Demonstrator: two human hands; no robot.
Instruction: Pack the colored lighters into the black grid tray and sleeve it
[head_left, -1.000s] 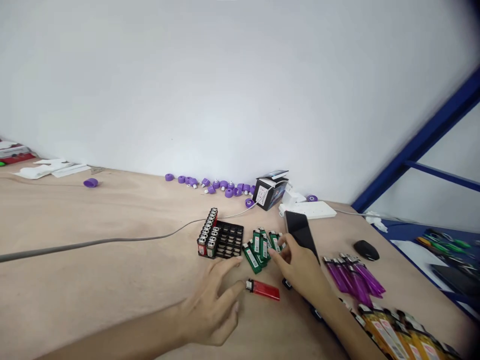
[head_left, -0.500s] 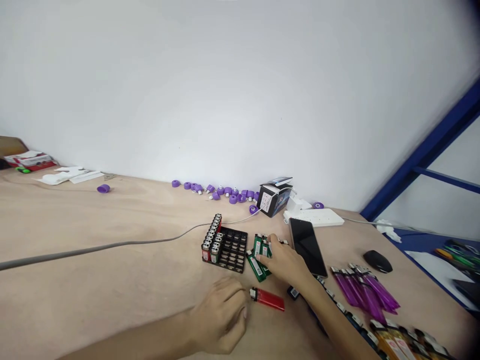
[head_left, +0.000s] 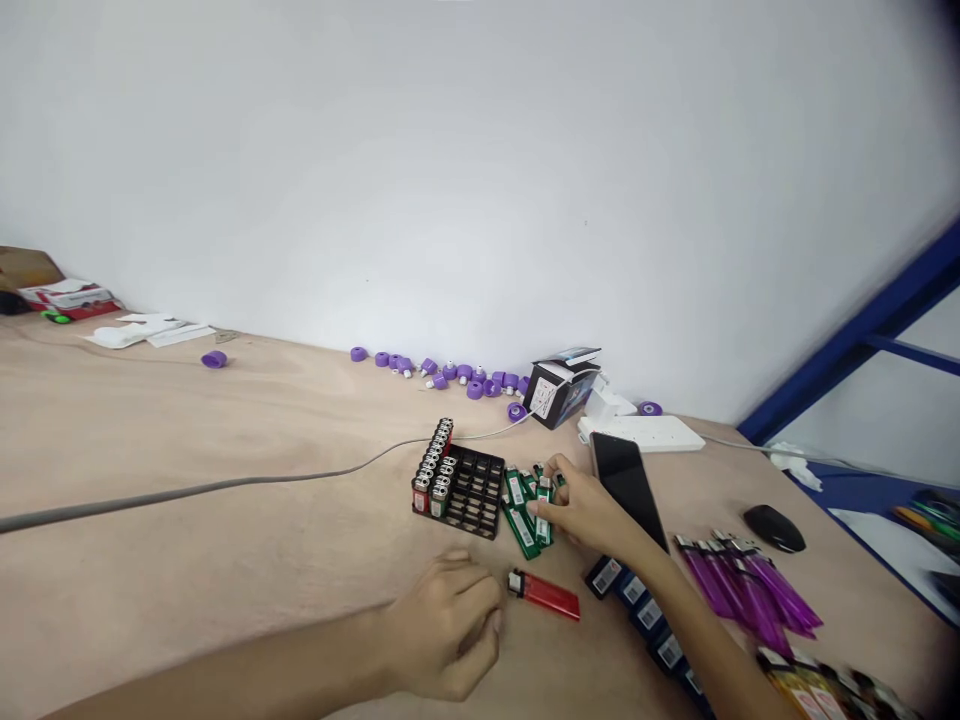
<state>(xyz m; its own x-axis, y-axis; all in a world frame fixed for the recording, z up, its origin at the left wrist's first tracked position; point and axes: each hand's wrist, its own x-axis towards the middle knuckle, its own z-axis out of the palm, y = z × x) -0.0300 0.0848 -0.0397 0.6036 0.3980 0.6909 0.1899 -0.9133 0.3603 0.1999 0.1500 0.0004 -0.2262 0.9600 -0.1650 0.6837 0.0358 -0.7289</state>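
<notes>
A black tray (head_left: 478, 492) stands on the table, its left side holding upright red lighters (head_left: 421, 497) and green ones (head_left: 439, 502). My right hand (head_left: 589, 510) is at the pile of green lighters (head_left: 523, 530) right of the tray, thumb and fingers closed around one green lighter (head_left: 544, 512). My left hand (head_left: 448, 628) rests on the table in front of the tray, fingers curled; what they hold, if anything, is hidden. Just right of it lies a single red lighter (head_left: 547, 594).
Dark blue lighters (head_left: 649, 614), purple lighters (head_left: 742, 585) and yellow ones (head_left: 806, 690) lie at the right. A phone (head_left: 628, 482), mouse (head_left: 775, 527), power strip (head_left: 645, 433) and black box (head_left: 559, 393) stand behind. A grey cable (head_left: 225, 486) crosses the left.
The view has shifted slightly. My right hand has closed on a green lighter and drawn it a little apart from the pile. My left hand keeps its curled pose.
</notes>
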